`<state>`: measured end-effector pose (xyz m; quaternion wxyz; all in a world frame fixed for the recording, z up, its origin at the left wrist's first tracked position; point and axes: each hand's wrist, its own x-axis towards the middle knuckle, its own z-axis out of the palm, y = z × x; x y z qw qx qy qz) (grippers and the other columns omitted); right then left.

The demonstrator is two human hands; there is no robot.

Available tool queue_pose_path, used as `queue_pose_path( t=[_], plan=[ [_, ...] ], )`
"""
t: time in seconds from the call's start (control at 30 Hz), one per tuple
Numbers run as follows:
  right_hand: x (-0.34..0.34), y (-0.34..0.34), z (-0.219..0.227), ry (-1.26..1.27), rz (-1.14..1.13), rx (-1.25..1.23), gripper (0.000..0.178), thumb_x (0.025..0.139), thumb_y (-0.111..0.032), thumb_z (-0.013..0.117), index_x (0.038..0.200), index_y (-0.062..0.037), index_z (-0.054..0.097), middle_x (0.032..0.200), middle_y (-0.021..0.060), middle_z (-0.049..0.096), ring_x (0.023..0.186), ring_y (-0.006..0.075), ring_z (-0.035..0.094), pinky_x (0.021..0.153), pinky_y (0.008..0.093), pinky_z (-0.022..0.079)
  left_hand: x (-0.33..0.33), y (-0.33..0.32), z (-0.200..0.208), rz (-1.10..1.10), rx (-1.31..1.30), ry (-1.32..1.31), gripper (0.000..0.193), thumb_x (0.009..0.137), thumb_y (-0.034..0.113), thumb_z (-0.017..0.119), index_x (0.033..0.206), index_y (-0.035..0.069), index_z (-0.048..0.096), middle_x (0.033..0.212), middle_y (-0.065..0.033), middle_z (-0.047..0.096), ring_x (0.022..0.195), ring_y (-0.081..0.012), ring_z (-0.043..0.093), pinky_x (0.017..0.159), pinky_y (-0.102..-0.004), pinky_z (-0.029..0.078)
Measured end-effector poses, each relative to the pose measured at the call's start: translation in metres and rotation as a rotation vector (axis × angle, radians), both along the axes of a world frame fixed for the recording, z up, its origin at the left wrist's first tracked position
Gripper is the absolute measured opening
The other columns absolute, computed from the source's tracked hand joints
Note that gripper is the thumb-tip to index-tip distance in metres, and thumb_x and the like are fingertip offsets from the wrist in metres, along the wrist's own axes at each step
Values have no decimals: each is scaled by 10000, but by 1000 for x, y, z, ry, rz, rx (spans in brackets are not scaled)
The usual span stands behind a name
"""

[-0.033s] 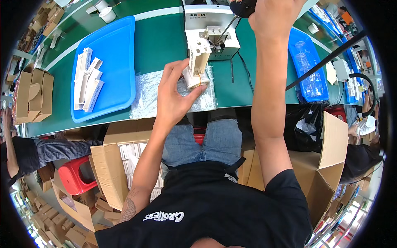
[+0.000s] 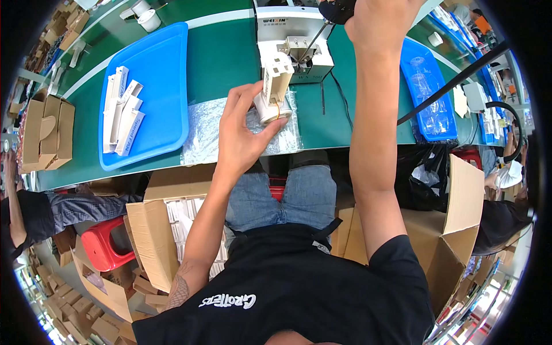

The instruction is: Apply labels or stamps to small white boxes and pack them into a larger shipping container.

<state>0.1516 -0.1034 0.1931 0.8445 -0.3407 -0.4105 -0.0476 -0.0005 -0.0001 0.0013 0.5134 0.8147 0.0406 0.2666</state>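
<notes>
My left hand (image 2: 244, 129) is closed around the round base of an upright cream plastic housing (image 2: 277, 83), thumb on one side and fingers on the other. A short yellow wire shows at the base. At the top edge, my right hand (image 2: 382, 23) grips a black power screwdriver (image 2: 338, 10), partly cut off by the picture's edge. Its thin shaft slants down to the metal pickup of a white screw feeder (image 2: 313, 72), just behind the housing. Whether the bit touches a screw there is too small to tell.
A blue tray (image 2: 158, 123) with several white cartons (image 2: 121, 109) lies left; a smaller blue tray (image 2: 428, 95) holds clear plastic parts at right. Bubble wrap (image 2: 201, 129) lies under the housing. A black cable (image 2: 454, 83) crosses at right. Open cardboard boxes (image 2: 152, 236) flank my legs.
</notes>
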Motion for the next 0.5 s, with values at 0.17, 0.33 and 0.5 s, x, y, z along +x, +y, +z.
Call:
queue_pose_path(
  t=[0.17,0.33,0.5],
  plan=[
    [-18,-18,-7,-144,-399,-206,504,1094,-504,553,1240,-22,577,600,16,556,389,93,515,348,228,426,6,1,-3,-14,0,-37,689,749,95,922,1379,53,646,1284,-154,630,1137,-319,667,961,-397,548],
    [-55,-14,-2,-95,-421,-273,650,1091,-585,478,1353,10,489,590,36,551,378,112,522,337,233,430,5,0,0,-5,32,-19,696,747,92,927,1382,46,645,1279,-153,632,1131,-315,668,966,-389,546],
    [-60,-5,-12,-97,-325,-262,654,1100,-537,503,1410,37,457,633,47,586,412,100,543,375,222,440,4,1,-2,5,29,-16,705,748,97,929,1389,44,641,1278,-153,632,1131,-313,667,968,-388,545]
  ],
)
